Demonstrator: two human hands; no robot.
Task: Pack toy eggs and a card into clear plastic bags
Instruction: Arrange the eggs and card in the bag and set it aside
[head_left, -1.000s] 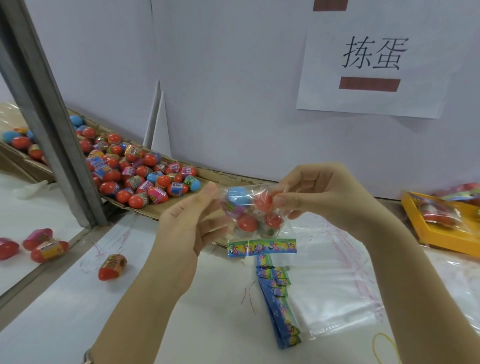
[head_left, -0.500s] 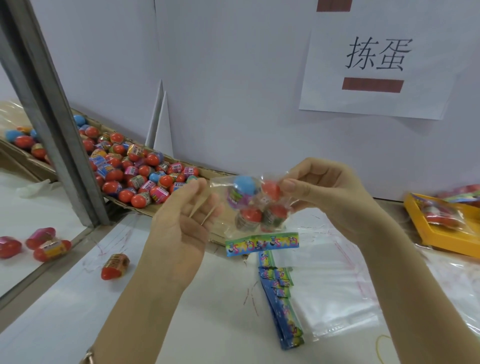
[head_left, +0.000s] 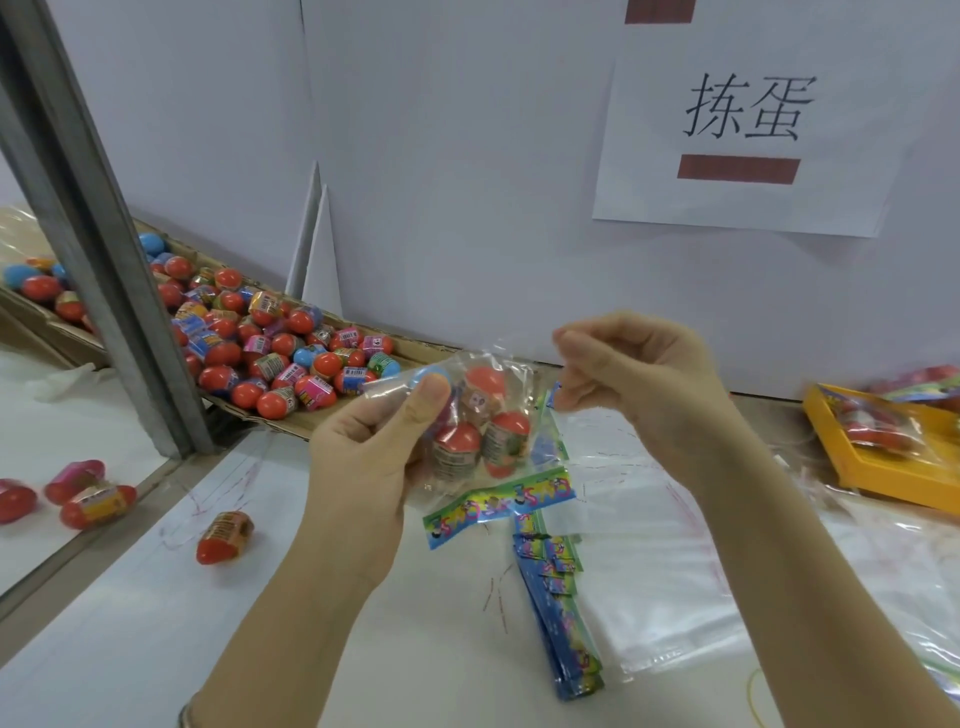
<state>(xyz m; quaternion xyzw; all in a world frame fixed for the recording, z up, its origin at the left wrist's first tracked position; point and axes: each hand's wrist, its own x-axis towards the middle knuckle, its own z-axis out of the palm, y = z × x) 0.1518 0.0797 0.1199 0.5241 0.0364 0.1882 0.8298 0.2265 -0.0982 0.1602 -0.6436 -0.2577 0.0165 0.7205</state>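
Above the tabletop (head_left: 156, 649), the left grip (head_left: 363, 467) is clutching a clear bag (head_left: 522, 376) of toy eggs (head_left: 460, 447), thumb on top, while the right grip (head_left: 639, 379) is pinching the bag's upper edge. Underneath, a card stack (head_left: 561, 623) and spare bags (head_left: 665, 561) are lying flat.

free: table (head_left: 130, 649) front-left | blocked: loose egg (head_left: 224, 538), card stack (head_left: 561, 623), metal post (head_left: 104, 234) | right: possibly bag pile (head_left: 675, 571)
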